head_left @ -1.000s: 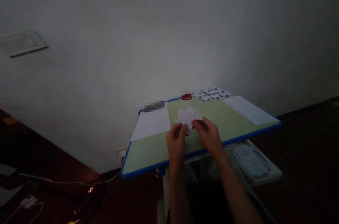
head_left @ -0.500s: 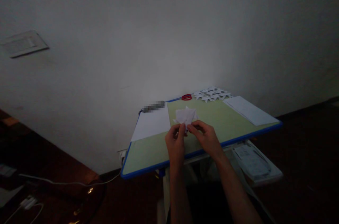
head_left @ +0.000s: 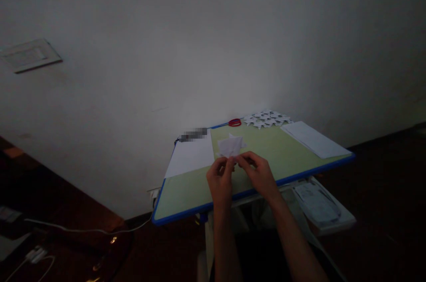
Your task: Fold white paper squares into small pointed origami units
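Observation:
A folded piece of white paper [head_left: 230,145] with pointed corners is held up over the green tabletop [head_left: 186,197]. My left hand [head_left: 221,174] pinches its lower edge between thumb and fingers. Close beside it, my right hand [head_left: 254,167] pinches the same lower part, the fingertips of both hands nearly touching. The fingertips hide the bottom of the paper. At the table's back edge lie several small folded white paper pieces [head_left: 267,118] in a cluster, with red-handled scissors [head_left: 234,122] to their left.
White sheets [head_left: 314,139] lie at the table's right side, and another white sheet [head_left: 191,157] at the left, below a blurred-out object [head_left: 193,134]. The table has a blue rim [head_left: 183,216] and stands against a wall [head_left: 199,51]. A cable [head_left: 89,231] runs along the lower left.
The folded paper has tilted and shifted slightly to the left in my fingers. Both hands stay in almost the same place, pinching it.

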Tool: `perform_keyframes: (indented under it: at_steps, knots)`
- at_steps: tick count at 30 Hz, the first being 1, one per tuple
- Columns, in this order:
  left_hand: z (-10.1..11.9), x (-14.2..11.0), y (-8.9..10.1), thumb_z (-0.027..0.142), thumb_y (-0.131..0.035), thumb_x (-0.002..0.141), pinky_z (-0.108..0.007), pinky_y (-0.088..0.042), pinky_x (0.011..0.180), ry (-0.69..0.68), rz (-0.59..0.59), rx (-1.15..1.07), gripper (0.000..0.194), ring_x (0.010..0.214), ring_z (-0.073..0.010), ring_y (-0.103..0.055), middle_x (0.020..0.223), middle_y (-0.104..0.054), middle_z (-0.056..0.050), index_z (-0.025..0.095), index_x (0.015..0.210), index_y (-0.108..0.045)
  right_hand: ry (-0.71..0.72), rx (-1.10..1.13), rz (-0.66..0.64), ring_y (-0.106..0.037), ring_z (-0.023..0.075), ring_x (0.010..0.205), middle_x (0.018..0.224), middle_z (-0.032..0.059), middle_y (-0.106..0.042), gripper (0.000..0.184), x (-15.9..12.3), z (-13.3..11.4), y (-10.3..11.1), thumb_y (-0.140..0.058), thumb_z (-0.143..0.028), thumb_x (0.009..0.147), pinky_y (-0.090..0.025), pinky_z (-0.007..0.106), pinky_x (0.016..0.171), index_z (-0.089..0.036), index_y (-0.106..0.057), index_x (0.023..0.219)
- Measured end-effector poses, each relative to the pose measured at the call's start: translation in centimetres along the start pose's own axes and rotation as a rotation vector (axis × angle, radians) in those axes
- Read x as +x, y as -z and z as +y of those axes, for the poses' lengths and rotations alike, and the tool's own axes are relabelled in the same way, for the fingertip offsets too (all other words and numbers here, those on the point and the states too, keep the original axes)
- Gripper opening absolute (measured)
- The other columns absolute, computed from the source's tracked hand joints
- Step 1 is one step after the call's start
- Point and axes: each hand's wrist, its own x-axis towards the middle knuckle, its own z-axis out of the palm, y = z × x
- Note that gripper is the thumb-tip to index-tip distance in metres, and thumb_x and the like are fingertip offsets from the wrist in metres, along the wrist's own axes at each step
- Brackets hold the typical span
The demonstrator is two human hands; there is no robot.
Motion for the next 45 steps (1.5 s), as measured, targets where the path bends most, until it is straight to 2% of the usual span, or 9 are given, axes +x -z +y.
perform_keyframes:
  at_steps: [6,13,16,21,26,30,34,38,45]
  knots:
    - [-0.3,0.0,0.2,0.040,-0.079,0.080,-0.025,-0.051,0.066,0.016,0.024,-0.030,0.025,0.066,-0.0150,-0.063,0.068,-0.066,-0.001,0.017,0.077,-0.070,-0.082,0.086,0.084,-0.068,0.0216,0.079,0.087,0.0055,-0.074,0.029,0.2,-0.1,-0.2,-0.070,-0.049,0.086,-0.053,0.033,0.074,-0.021,-0.071,0.092]
    - [0.0,-0.2,0.1,0.037,-0.078,0.080,-0.025,-0.051,0.066,0.038,-0.111,-0.033,0.025,0.065,-0.0142,-0.063,0.066,-0.066,-0.001,0.016,0.071,-0.069,-0.125,0.330,0.121,-0.073,0.0231,0.087,0.092,0.0052,-0.078,0.034,0.1,-0.7,0.2,-0.080,-0.043,0.078,-0.057,0.034,0.079,-0.022,-0.067,0.102]
    - [0.0,-0.2,0.0,0.037,-0.080,0.078,-0.025,-0.051,0.066,0.062,-0.141,-0.062,0.024,0.065,-0.0138,-0.062,0.066,-0.066,0.000,0.016,0.071,-0.069,-0.139,0.329,0.121,-0.073,0.0237,0.083,0.089,0.0049,-0.078,0.032,0.0,-0.9,0.3,-0.081,-0.043,0.076,-0.057,0.033,0.076,-0.022,-0.067,0.096]
    - [-0.3,-0.1,0.1,0.038,-0.078,0.080,-0.024,-0.050,0.064,0.051,-0.060,-0.064,0.024,0.063,-0.0139,-0.062,0.065,-0.065,0.000,0.016,0.076,-0.069,-0.101,0.260,0.117,-0.069,0.0208,0.073,0.076,0.0024,-0.074,0.026,0.1,-0.7,0.3,-0.074,-0.046,0.082,-0.054,0.030,0.069,-0.021,-0.066,0.077]
    - [-0.7,0.1,0.1,0.041,-0.072,0.087,-0.025,-0.051,0.067,0.041,0.021,-0.118,0.025,0.064,-0.0140,-0.065,0.068,-0.068,0.000,0.017,0.083,-0.068,-0.108,0.189,0.012,-0.067,0.0200,0.071,0.071,0.0016,-0.070,0.026,0.1,-0.2,0.3,-0.071,-0.045,0.085,-0.053,0.030,0.068,-0.021,-0.066,0.076]
    - [-0.9,0.2,-0.1,0.043,-0.071,0.088,-0.029,-0.055,0.066,0.069,0.060,-0.146,0.028,0.062,-0.0165,-0.070,0.071,-0.071,-0.002,0.016,0.087,-0.065,-0.062,0.178,0.163,-0.066,0.0196,0.077,0.086,0.0011,-0.068,0.031,0.2,0.2,-0.1,-0.077,-0.042,0.079,-0.053,0.030,0.069,-0.024,-0.061,0.099]
    - [-0.8,0.2,-0.3,0.040,-0.075,0.084,-0.029,-0.057,0.065,0.053,0.009,-0.149,0.026,0.063,-0.0165,-0.071,0.075,-0.072,-0.001,0.016,0.084,-0.065,0.010,0.081,0.241,-0.063,0.0234,0.103,0.115,0.0082,-0.063,0.043,0.1,0.2,-0.2,-0.074,-0.041,0.083,-0.054,0.035,0.080,-0.026,-0.060,0.121]
    - [-0.4,0.0,-0.3,0.035,-0.076,0.082,-0.028,-0.057,0.069,0.035,-0.058,-0.143,0.020,0.072,-0.0170,-0.071,0.081,-0.073,-0.002,0.017,0.083,-0.068,0.046,0.014,0.224,-0.058,0.0267,0.115,0.123,0.0100,-0.057,0.029,0.1,0.1,0.0,-0.071,-0.043,0.086,-0.054,0.040,0.088,-0.025,-0.068,0.108]
    - [-0.4,-0.2,0.0,0.034,-0.078,0.079,-0.028,-0.055,0.075,0.024,-0.060,-0.097,0.020,0.081,-0.0186,-0.070,0.084,-0.075,-0.005,0.017,0.079,-0.069,-0.010,0.079,0.219,-0.064,0.0253,0.101,0.105,0.0057,-0.064,0.028,0.2,0.6,0.1,-0.078,-0.042,0.080,-0.053,0.039,0.085,-0.023,-0.065,0.097]
